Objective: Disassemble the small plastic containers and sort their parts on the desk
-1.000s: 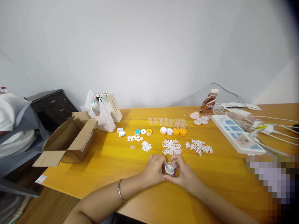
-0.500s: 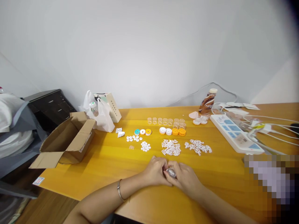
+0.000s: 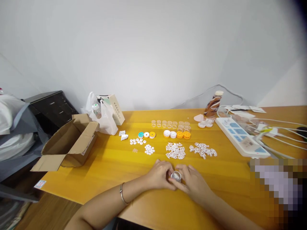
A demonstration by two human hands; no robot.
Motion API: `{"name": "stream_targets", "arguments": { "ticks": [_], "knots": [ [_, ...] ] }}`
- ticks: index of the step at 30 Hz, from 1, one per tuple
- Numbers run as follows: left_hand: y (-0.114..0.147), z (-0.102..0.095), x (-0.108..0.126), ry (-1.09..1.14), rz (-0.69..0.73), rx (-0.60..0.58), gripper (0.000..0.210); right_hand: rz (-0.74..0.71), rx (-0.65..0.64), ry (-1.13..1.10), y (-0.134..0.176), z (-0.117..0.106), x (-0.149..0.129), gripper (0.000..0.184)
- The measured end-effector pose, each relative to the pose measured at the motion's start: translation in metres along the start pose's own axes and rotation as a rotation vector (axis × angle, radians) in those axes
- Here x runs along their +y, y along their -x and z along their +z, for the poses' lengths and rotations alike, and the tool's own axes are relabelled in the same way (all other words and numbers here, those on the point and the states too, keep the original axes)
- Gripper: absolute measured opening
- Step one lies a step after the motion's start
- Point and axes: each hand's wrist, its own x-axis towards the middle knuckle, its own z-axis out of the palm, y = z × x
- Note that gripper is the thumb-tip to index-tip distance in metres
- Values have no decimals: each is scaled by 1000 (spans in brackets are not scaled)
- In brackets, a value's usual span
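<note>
Near the table's front edge, a small clear round plastic cup (image 3: 176,176) with something white inside sits between my two hands. My left hand (image 3: 161,175) curls around its left side, its fingertips partly hidden. My right hand (image 3: 195,184) grips it from the right between thumb and fingers. Just beyond the hands lie a heap of white cut-out plastic pieces (image 3: 176,150) and a second group of similar white pieces (image 3: 203,150). A cluster of small white round pieces (image 3: 149,149) is farther left.
Behind are rows of clear plastic rings (image 3: 169,125), orange discs (image 3: 183,135) and white discs (image 3: 167,134). An open cardboard box (image 3: 69,143) and a plastic bag (image 3: 107,119) stand left. At right are a power strip (image 3: 242,137), cables and a brown bottle (image 3: 213,104).
My right hand has loosened and shifted slightly right, its fingers more spread. More of the clear cup now shows between my hands. My left hand stays nearly still.
</note>
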Motion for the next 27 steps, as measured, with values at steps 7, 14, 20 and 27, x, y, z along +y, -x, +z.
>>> {"name": "stream_targets", "arguments": {
  "ticks": [7,14,20,27],
  "knots": [
    [1,2,-2,33,6,35,43,-50,76,2,2,0,0,43],
    [1,-1,2,37,-16,15,39,-82,68,-30,2,1,5,37],
    [1,-3,4,32,-22,7,38,-58,-4,-59,2,0,4,28],
    [1,0,0,42,-8,23,38,-30,35,-66,2,0,6,29]
  ]
}}
